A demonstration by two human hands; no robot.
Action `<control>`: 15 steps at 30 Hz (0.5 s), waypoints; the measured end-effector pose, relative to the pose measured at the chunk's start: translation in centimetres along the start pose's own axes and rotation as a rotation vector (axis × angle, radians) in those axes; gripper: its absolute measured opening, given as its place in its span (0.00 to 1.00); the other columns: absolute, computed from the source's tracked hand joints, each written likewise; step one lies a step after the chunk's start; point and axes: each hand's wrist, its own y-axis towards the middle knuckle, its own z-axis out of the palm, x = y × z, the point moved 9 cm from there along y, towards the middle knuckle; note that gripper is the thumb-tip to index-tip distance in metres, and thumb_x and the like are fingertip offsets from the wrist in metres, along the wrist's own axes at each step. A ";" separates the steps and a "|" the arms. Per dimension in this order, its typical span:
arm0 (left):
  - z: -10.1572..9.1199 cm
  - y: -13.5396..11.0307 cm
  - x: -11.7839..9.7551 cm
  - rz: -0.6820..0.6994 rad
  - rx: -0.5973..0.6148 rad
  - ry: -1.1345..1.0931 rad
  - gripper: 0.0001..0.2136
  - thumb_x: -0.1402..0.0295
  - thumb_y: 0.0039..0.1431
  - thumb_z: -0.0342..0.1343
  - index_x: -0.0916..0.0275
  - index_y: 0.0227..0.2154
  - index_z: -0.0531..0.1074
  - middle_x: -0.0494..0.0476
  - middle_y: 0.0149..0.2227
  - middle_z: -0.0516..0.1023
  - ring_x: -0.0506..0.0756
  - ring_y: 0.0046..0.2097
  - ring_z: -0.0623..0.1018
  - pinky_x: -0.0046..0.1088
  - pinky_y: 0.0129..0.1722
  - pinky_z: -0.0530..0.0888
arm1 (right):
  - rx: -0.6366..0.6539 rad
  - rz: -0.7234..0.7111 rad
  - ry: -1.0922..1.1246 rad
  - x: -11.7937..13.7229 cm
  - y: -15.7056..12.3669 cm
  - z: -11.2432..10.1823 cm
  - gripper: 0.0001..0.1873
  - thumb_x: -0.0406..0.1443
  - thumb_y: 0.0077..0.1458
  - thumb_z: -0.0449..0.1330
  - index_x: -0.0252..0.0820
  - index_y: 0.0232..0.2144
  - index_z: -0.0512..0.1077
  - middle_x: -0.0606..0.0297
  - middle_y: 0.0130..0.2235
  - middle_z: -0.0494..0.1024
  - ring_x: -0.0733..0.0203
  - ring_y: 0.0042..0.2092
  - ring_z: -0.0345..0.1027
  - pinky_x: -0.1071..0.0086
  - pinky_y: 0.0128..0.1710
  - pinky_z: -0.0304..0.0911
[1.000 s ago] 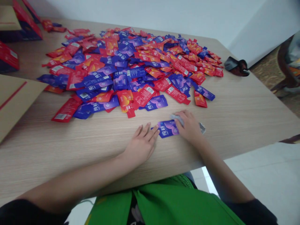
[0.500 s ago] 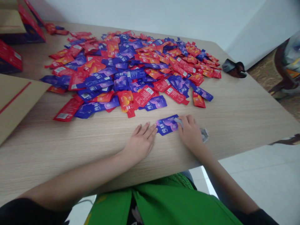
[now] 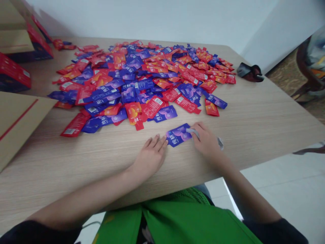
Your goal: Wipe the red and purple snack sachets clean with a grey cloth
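Observation:
A purple sachet (image 3: 178,134) lies flat on the wooden table (image 3: 254,115) just in front of me. My left hand (image 3: 149,157) rests flat with fingers stretched out, its fingertips touching the sachet's left end. My right hand (image 3: 207,140) is curled at the sachet's right end, fingers closed round a small grey object (image 3: 219,142) that shows on both sides of the hand. Beyond lies a wide pile of red and purple sachets (image 3: 142,74).
Cardboard boxes stand at the left: a brown flap (image 3: 17,118) and red-and-blue cartons (image 3: 15,73). A dark pouch (image 3: 250,72) lies near the table's far right edge. My green clothing (image 3: 177,220) shows below the table's near edge.
The view has tilted a little, so everything sits slightly lower and leftward. Both hands and the purple sachet keep nearly the same places relative to each other.

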 end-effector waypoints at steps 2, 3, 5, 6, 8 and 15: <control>-0.7 0.7 0.5 0.031 -0.019 -0.057 0.21 0.74 0.62 0.48 0.71 0.57 0.69 0.66 0.63 0.67 0.64 0.63 0.67 0.45 0.60 0.68 | -0.034 0.068 0.053 -2.0 0.6 -1.0 0.07 0.35 0.59 0.53 0.43 0.38 0.71 0.57 0.41 0.75 0.53 0.39 0.70 0.61 0.39 0.65; -1.2 1.3 0.9 0.057 -0.022 -0.106 0.19 0.74 0.62 0.47 0.69 0.55 0.71 0.65 0.61 0.70 0.62 0.62 0.69 0.42 0.59 0.69 | -0.046 0.090 0.078 -2.6 0.8 -1.3 0.06 0.36 0.58 0.54 0.43 0.37 0.70 0.58 0.40 0.75 0.53 0.38 0.70 0.61 0.39 0.65; -1.9 2.4 1.7 0.095 -0.009 -0.219 0.17 0.74 0.64 0.46 0.64 0.50 0.74 0.60 0.55 0.76 0.56 0.57 0.74 0.35 0.57 0.70 | -0.032 0.095 0.135 -2.8 1.2 -1.2 0.08 0.37 0.57 0.56 0.43 0.40 0.70 0.59 0.41 0.76 0.53 0.40 0.71 0.61 0.41 0.65; -2.2 3.0 2.2 0.092 -0.004 -0.260 0.16 0.73 0.66 0.45 0.63 0.49 0.75 0.58 0.52 0.78 0.55 0.54 0.75 0.33 0.56 0.71 | -0.004 0.078 0.166 -2.4 1.3 -0.8 0.10 0.37 0.57 0.56 0.43 0.42 0.69 0.59 0.43 0.77 0.53 0.42 0.71 0.60 0.43 0.65; -2.5 4.0 3.1 0.027 -0.010 -0.264 0.13 0.67 0.67 0.48 0.61 0.49 0.74 0.58 0.50 0.77 0.56 0.52 0.75 0.34 0.54 0.72 | 0.050 0.030 0.199 -1.1 1.3 0.3 0.13 0.36 0.57 0.55 0.44 0.46 0.68 0.59 0.46 0.77 0.52 0.46 0.71 0.60 0.46 0.65; -0.7 4.9 2.9 -0.222 0.052 -0.186 0.24 0.58 0.54 0.64 0.65 0.50 0.68 0.64 0.51 0.72 0.63 0.53 0.71 0.40 0.49 0.72 | 0.007 -0.031 0.233 1.5 0.6 1.0 0.14 0.34 0.58 0.55 0.44 0.46 0.70 0.58 0.48 0.75 0.53 0.48 0.71 0.59 0.48 0.65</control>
